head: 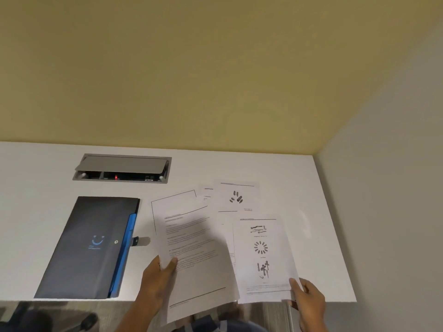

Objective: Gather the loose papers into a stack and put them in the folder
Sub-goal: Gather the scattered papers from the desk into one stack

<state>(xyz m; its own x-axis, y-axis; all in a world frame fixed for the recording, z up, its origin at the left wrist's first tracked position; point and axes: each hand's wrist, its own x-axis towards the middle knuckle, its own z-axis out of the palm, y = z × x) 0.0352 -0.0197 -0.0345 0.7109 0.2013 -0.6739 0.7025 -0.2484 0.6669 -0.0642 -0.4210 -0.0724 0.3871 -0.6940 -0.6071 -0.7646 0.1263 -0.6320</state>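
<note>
Several white printed papers lie fanned out on the right half of the white desk (311, 188). My left hand (158, 279) pinches the left edge of a text sheet (191, 255), which is lifted over the desk's front edge. My right hand (308, 298) grips the lower right corner of a sheet with three drawings (262, 255). Another drawing sheet (237, 197) lies flat further back, with a small part of one more page beside it. The dark grey folder (88, 248) with a blue spine lies closed at the left, its snap tab sticking out to the right.
A grey cable hatch (122, 167) with its lid tilted up is set into the desk behind the folder. A yellow wall stands behind the desk and a grey wall on the right. Below the front edge there is carpet and a chair base (48, 317).
</note>
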